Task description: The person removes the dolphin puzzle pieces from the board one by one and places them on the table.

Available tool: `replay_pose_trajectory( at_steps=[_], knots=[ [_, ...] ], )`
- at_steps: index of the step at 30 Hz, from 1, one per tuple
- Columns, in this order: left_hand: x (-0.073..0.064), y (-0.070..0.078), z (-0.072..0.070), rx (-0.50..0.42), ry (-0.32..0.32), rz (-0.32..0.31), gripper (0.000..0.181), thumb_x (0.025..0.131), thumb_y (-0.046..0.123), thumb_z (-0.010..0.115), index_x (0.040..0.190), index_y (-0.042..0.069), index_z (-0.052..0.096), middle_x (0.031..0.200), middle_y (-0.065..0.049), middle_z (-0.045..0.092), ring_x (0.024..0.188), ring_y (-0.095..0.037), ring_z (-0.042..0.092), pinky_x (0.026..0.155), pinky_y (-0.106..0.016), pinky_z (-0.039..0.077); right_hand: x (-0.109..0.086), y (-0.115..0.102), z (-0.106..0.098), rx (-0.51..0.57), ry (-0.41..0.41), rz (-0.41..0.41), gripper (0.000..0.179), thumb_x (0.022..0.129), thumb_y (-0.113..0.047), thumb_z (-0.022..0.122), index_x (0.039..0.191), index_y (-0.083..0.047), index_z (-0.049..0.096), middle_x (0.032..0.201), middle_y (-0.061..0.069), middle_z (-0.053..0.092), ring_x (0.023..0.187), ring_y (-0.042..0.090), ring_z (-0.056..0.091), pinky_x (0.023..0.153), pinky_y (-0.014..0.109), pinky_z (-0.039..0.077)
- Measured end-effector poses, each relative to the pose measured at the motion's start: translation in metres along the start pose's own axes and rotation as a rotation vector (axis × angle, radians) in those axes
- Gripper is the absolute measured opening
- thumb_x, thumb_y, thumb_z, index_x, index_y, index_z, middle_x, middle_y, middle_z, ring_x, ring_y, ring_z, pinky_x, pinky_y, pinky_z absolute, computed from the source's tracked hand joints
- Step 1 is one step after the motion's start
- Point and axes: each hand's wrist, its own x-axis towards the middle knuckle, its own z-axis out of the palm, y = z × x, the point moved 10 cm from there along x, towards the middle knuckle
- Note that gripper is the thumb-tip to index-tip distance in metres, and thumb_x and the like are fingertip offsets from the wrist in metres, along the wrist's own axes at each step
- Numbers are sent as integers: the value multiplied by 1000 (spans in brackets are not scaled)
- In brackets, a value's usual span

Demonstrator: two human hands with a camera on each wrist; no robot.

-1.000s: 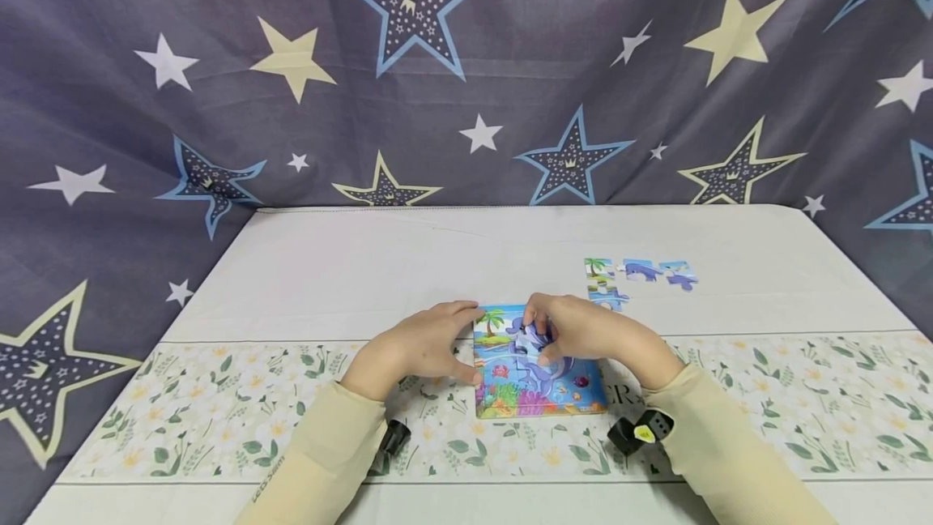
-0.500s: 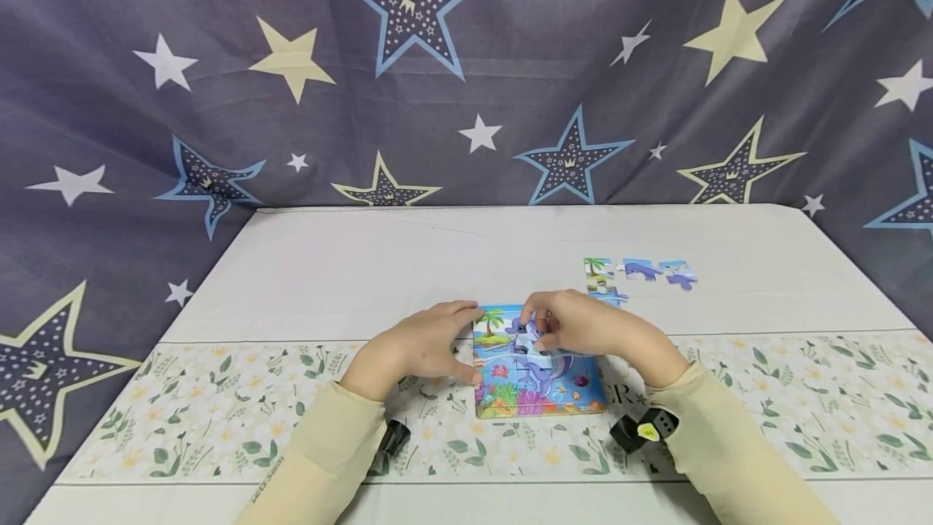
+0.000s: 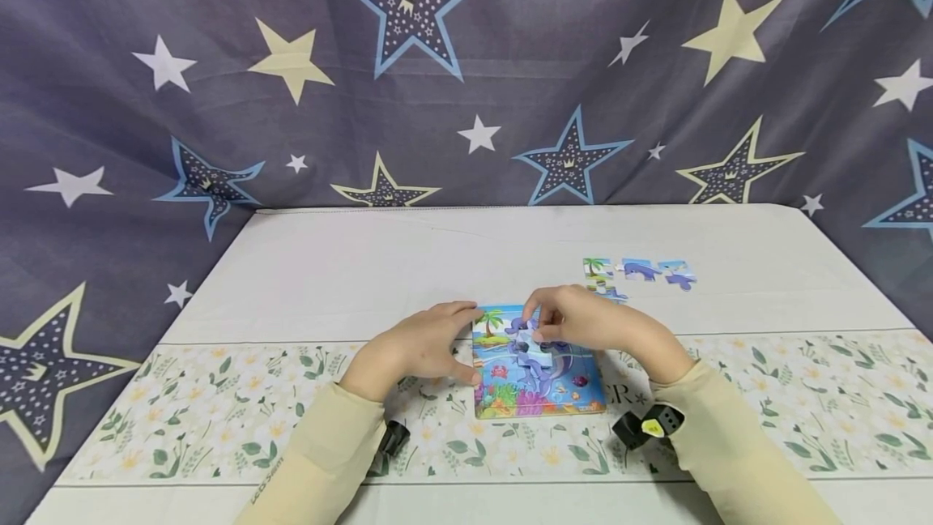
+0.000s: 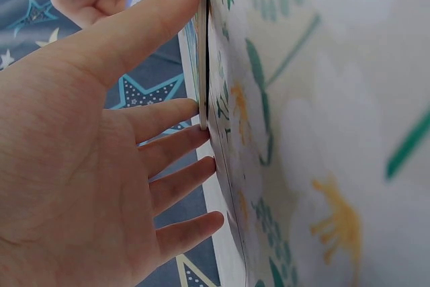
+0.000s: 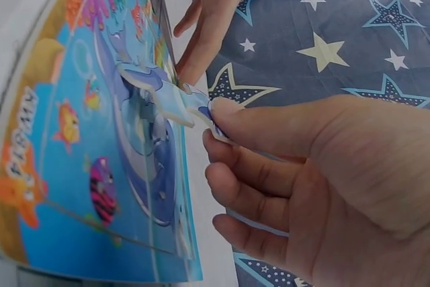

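A puzzle board (image 3: 539,407) with a sea picture of a dolphin, coral and a palm tree lies on the table. Along its left edge is my left hand (image 3: 430,343), its thumb and straight fingers touching the board's edge. My right hand (image 3: 586,318) is over the board's upper part. Between its thumb and index finger it pinches a puzzle piece (image 5: 176,102), light blue and purple, with tabs. In the right wrist view the piece stands tilted, raised off the board face. The right hand covers the board's upper right corner in the head view.
Several loose puzzle pieces (image 3: 641,270) lie behind the board to the right, some with purple dolphin parts, one with a palm tree (image 3: 595,267). A floral cloth strip (image 3: 240,411) crosses the white tabletop (image 3: 408,258). A dark star-patterned curtain (image 3: 437,136) hangs behind.
My right hand has shifted slightly up and to the right, and more of the pinched piece now shows, tilted above the board. The left hand stays at the board's left edge.
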Motion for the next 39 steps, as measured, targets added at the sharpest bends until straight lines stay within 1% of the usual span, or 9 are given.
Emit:
replay_pose_trajectory(
  at_steps=[5, 11, 15, 18, 22, 26, 31, 34, 39],
  knots=[
    [0, 0, 0, 1, 2, 0, 93, 81, 44, 81, 156, 15, 34, 162, -5, 26, 148, -27, 24, 117, -50, 26, -2, 0, -5, 5, 14, 11, 17, 97, -9, 65, 113, -4, 63, 80, 4, 65, 66, 19, 57, 63, 30, 48],
    [0, -1, 1, -9, 2, -1, 93, 81, 44, 81, 156, 15, 34, 162, -4, 26, 148, -28, 23, 117, -50, 25, -5, 4, -12, 9, 30, 43, 18, 97, -8, 64, 115, -3, 62, 80, 5, 65, 63, 17, 54, 59, 30, 46],
    [0, -1, 1, -5, 2, 0, 94, 81, 44, 81, 156, 15, 33, 162, -4, 25, 148, -27, 23, 118, -50, 25, -7, 4, -17, -10, 47, 23, 18, 97, -8, 63, 115, -2, 62, 80, 5, 65, 62, 16, 53, 58, 30, 45],
    [0, -1, 1, -1, 2, 2, 93, 81, 44, 81, 156, 15, 33, 162, -4, 25, 148, -27, 22, 118, -50, 24, -8, 4, -21, -11, 58, 12, 17, 97, -7, 63, 114, -2, 62, 79, 6, 65, 63, 17, 54, 59, 30, 45],
    [0, -2, 2, -2, 0, 3, 93, 82, 44, 80, 156, 15, 33, 162, -4, 25, 148, -27, 22, 118, -50, 24, -10, 8, -26, 2, 72, 29, 19, 97, -7, 63, 115, 0, 62, 80, 8, 64, 64, 19, 54, 59, 31, 45],
    [0, -2, 3, -4, 1, 5, 92, 82, 43, 80, 156, 15, 33, 162, -3, 25, 148, -27, 22, 118, -50, 23, -13, 12, -31, 10, 87, 52, 19, 98, -7, 63, 116, 0, 62, 82, 7, 65, 68, 22, 57, 60, 33, 47],
    [0, -2, 2, -11, 5, 11, 92, 82, 42, 81, 156, 14, 34, 162, -3, 25, 148, -26, 21, 118, -50, 22, -16, 17, -38, 11, 110, 72, 20, 97, -7, 64, 115, 0, 62, 83, 6, 66, 74, 26, 62, 67, 35, 51],
    [0, -2, 2, -13, 6, 12, 92, 82, 42, 81, 155, 14, 34, 162, -2, 25, 149, -26, 21, 119, -50, 22, -18, 20, -42, 11, 122, 86, 20, 96, -7, 65, 115, 0, 63, 84, 8, 67, 75, 26, 62, 69, 35, 51],
    [-1, -1, 2, -9, 4, 12, 92, 82, 42, 81, 155, 14, 34, 162, -2, 25, 149, -26, 21, 119, -50, 21, -21, 24, -49, 7, 141, 84, 20, 96, -7, 65, 115, 0, 63, 85, 8, 67, 75, 25, 62, 69, 34, 51]
  ],
)
